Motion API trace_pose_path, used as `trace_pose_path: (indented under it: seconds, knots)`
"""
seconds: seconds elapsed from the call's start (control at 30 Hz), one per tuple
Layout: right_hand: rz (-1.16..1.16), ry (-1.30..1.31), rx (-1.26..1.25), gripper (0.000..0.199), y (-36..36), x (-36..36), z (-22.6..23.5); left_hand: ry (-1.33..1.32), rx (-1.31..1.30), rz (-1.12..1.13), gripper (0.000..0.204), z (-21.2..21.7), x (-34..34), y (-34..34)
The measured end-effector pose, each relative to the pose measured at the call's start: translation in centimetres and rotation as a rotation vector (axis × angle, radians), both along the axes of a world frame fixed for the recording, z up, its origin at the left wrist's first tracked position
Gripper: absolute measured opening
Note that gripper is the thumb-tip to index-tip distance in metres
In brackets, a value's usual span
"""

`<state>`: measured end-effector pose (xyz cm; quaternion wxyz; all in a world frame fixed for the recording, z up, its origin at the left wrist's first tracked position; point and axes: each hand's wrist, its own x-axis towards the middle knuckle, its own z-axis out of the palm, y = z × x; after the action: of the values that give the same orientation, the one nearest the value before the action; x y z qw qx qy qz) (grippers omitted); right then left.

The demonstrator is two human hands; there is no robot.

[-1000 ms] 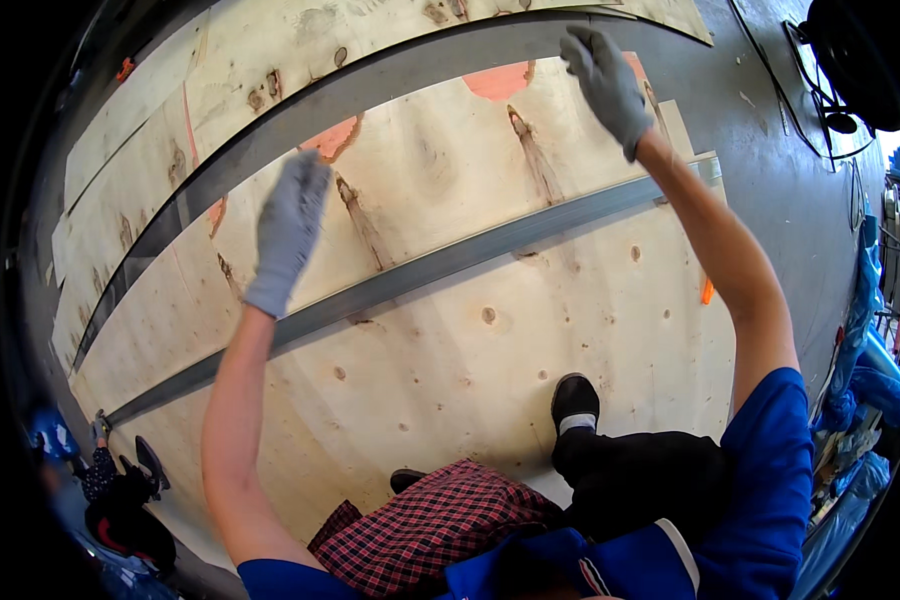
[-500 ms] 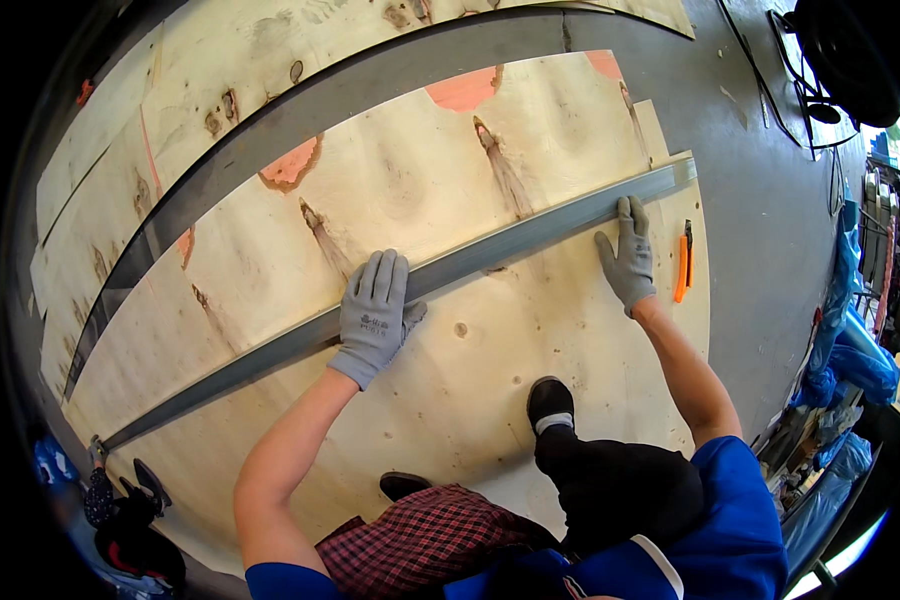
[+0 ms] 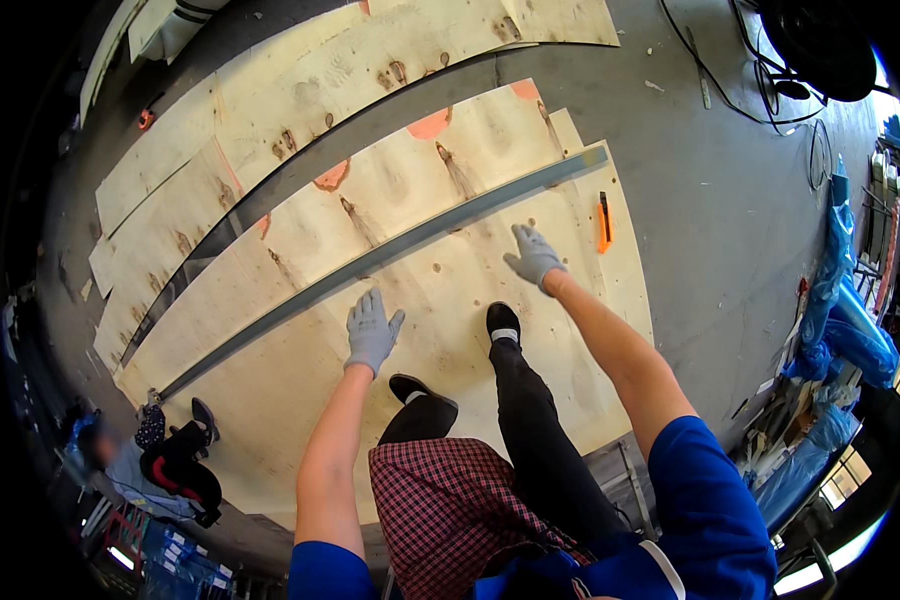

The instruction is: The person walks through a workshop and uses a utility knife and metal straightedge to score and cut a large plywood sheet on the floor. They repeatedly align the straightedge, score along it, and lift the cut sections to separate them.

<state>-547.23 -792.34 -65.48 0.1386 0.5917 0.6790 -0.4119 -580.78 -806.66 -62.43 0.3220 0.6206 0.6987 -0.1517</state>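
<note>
A long grey metal straightedge [image 3: 410, 237] lies slantwise across a big sheet of plywood [image 3: 410, 330]. My left hand [image 3: 372, 332], in a grey glove, hovers just below the bar's middle, fingers spread and holding nothing. Farther right, my right hand [image 3: 535, 256], gloved alike, is also open and empty, apart from the bar. An orange utility knife [image 3: 604, 222] rests on the plywood to the right of my right hand. At the bar's far left end, another person's gloved hand [image 3: 153, 398] is at the bar.
More plywood sheets [image 3: 300, 95] lie beyond on the grey floor [image 3: 710, 250]. The co-worker [image 3: 175, 465] crouches at the lower left. Black cables [image 3: 705, 75] trail at the upper right; blue plastic wrapping [image 3: 850, 320] lines the right side. My shoes [image 3: 503, 318] stand on the sheet.
Both my hands have come off the straightedge and drawn back toward me. My view has shifted up and back, showing more floor and the co-worker. The bar stays on the plywood.
</note>
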Motion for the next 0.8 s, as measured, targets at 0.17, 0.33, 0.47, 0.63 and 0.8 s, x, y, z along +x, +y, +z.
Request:
trace_pose_path:
  seconds: [0.17,0.33,0.47,0.63,0.8]
  knots:
    - [-0.33,-0.032,-0.396,0.067,-5.3,0.4,10.6,-0.009,-0.267,0.348,0.069,11.7,-2.7,-8.3]
    - [-1.239,0.13,-0.526,0.044,-5.8,6.8,6.0,-0.223,-0.216,0.635,0.063,8.1,-2.8,-11.7]
    - [-1.488,0.192,-0.469,0.032,0.2,9.3,0.1,-0.688,-0.423,1.286,0.063,1.2,0.4,-3.6]
    - [-1.653,0.236,-0.268,0.039,7.6,12.5,-9.8,-0.946,-0.382,1.808,0.052,-6.8,7.2,7.7]
    - [-1.731,0.34,-0.165,0.035,14.0,12.1,-15.5,-0.932,-0.36,2.171,0.047,-16.3,10.6,12.9]
